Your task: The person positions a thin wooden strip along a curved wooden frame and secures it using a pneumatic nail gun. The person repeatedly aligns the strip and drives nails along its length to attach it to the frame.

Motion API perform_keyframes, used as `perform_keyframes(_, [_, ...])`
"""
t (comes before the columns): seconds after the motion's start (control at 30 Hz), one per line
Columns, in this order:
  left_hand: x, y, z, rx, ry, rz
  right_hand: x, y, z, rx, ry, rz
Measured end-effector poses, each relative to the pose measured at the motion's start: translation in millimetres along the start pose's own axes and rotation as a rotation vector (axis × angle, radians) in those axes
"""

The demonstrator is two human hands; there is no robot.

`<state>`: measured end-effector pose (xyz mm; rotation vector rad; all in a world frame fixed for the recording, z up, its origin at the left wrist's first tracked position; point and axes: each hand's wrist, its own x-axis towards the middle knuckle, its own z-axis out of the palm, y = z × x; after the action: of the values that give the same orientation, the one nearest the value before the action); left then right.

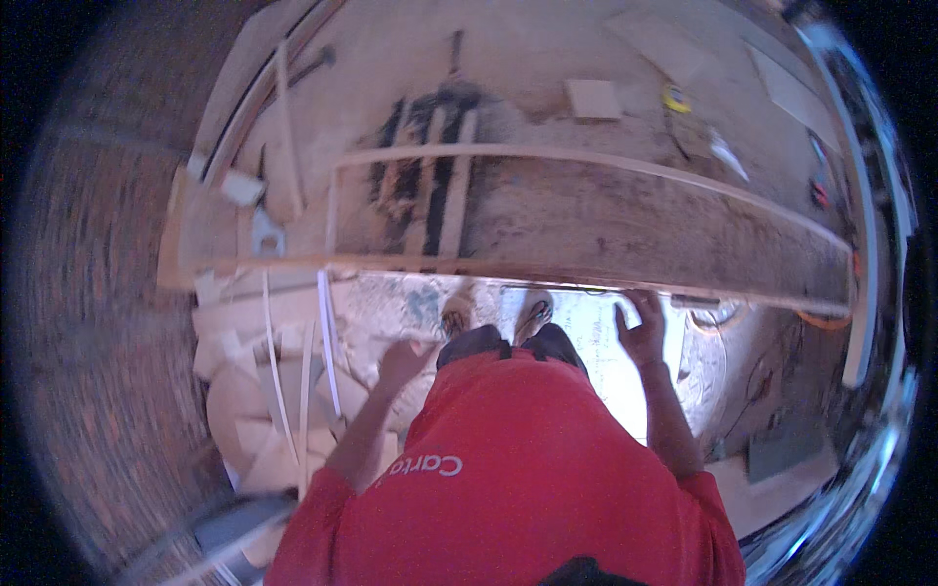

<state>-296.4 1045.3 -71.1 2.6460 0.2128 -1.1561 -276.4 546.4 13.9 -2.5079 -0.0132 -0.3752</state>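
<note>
Small square pale board [593, 99] lies flat on the far part of the workbench [586, 210], a yellow tape-measure-like object [674, 98] just right of it; no readable labels on either. White lettering on the red shirt [508, 469], blurred. Right hand [640, 327] reaches forward, arm nearly straight, fingers curled loosely at the near edge of the bench, with a small whitish piece [630, 313] at the fingertips; can't tell if it is actually gripped. Left hand [403, 359] hangs lower, arm bent, fingers half curled, nothing seen in it, near the offcut pile [264, 391] on the floor. Long thin wooden strip [586, 161] runs across the sawdusty bench top, bowed by the lens, joined to a short upright strip [332, 210] at its left end. Dark slats [430, 166] lie behind it. Thin white strips [327, 342] lean among the offcuts below the bench edge. Shoes [493, 314] visible on the sawdusty floor.
</note>
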Motion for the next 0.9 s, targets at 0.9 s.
perform_keyframes(0.9, [-287,265,-275,-0.905,-1.989,1.605,-504,-165,188,0.337,-0.145,1.634])
